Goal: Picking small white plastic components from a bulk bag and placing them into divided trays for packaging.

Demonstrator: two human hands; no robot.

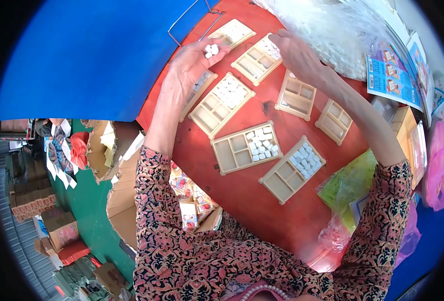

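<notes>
Several small white cubes rest in my left hand, which is cupped palm up near the far edge of the red table. My right hand reaches over the far right corner of a pale wooden divided tray. Its fingers are bent together at the white cubes in that tray's large compartment; whether they pinch one is hidden. Under my left wrist lies another divided tray, partly covered. A tray filled with cubes on one side sits between my forearms.
Nearer me on the red table lie two trays with cubes, one at left and one at right. A clear plastic bag of white pieces stands at far right, beside printed blue sheets. A wire frame borders the far left.
</notes>
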